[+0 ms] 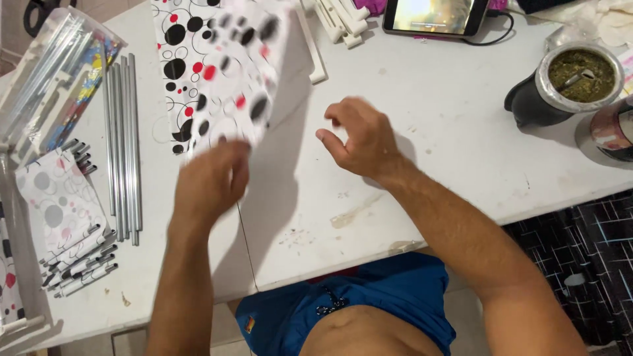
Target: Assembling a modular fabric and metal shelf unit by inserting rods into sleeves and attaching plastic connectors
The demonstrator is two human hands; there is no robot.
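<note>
Two bare hands work over a white surface (461,132). The left hand (210,181) holds the lower edge of a white sheet printed with black and red circles (217,72), its grip pinching the sheet, which rises blurred toward twelve o'clock of that hand. The right hand (359,138), at three o'clock of the left, hovers over the surface with fingers curled and spread apart, holding nothing. At nine o'clock of the left hand lie several long grey rods (122,145) side by side, and at eight o'clock a bundle of short tubes wrapped in dotted paper (69,224). Toward one o'clock of the right hand stands a round cup of green herb (573,79), with a tablet (435,16) near twelve.
</note>
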